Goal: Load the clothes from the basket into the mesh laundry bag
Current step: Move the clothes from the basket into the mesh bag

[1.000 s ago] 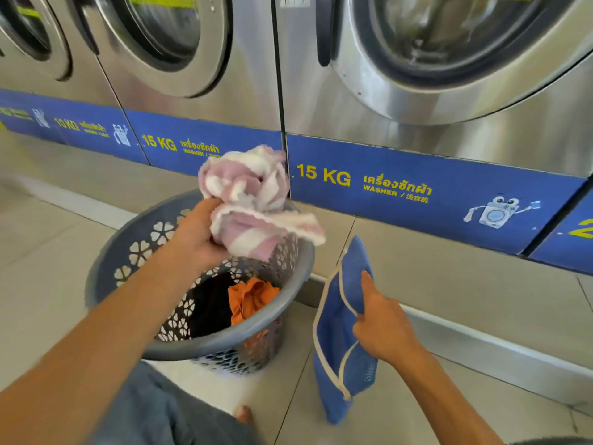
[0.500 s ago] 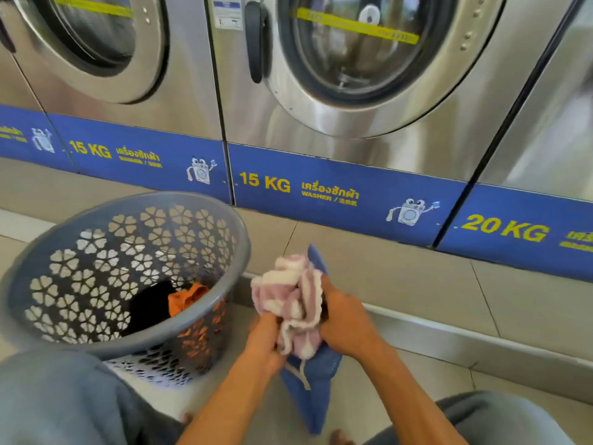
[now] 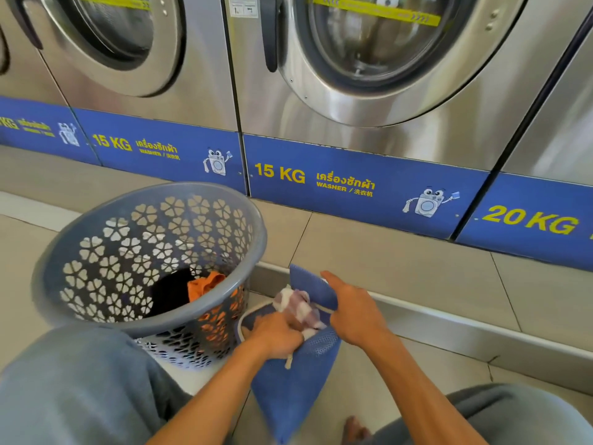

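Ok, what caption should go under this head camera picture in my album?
Left hand stuffs a pink-and-white cloth into the blue mesh bag held open by the right hand, beside the grey basket.

— Where's the camera sitting?

— On my head, the only view there is. It looks forward and down over my own forearms, wide-angle, so the washing machines [image 3: 369,59] bow at the edges.

— How close is it?

— Close: my left hand [image 3: 276,337] and right hand [image 3: 356,316] fill the lower middle, my knees the bottom corners.

— What does it take in?

— The basket [image 3: 96,216] lower left, the tiled floor [image 3: 401,268] ahead, the machine fronts across the top, cropped above their doors.
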`<state>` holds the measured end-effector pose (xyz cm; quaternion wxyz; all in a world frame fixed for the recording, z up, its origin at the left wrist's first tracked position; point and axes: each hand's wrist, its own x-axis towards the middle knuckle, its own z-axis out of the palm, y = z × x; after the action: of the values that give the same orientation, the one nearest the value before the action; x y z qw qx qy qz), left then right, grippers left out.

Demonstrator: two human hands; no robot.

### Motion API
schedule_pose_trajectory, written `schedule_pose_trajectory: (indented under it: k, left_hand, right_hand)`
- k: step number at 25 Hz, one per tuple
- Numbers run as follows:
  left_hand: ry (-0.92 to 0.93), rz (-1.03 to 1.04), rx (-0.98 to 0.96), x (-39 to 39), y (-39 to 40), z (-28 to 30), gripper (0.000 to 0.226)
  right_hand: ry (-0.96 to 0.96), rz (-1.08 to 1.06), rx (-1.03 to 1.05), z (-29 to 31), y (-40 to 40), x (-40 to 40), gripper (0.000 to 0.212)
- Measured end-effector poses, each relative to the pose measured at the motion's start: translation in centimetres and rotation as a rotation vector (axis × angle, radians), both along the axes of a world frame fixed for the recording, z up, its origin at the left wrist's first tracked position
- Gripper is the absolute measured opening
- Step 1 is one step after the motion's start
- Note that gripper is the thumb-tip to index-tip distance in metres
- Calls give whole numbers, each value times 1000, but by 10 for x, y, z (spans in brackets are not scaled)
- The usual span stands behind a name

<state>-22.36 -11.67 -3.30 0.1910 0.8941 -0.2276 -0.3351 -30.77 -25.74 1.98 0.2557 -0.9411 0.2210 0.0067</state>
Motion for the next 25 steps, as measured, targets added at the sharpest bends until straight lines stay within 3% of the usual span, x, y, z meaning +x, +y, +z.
schedule_pose_trajectory:
  k: [3,8,16,20,25]
  left_hand:
    - [166,12,23,3,12,-6,50]
    - [210,-35,142,-9,27,-32,109]
    - [191,-133,111,-21,30,-34,121]
    - [126,-232,67,-33,23,-36,112]
    - [63,-93,-104,-27,13,-33,51]
  right_hand:
    - [78,76,-133,-10,10,1,64]
    - [282,180,-265,-33,29,6,28]
    - [446,178,-246,-70,36,4,37]
    - [379,120,-147,-62,34,5,35]
    - [205,133,-3,-24,34,16,56]
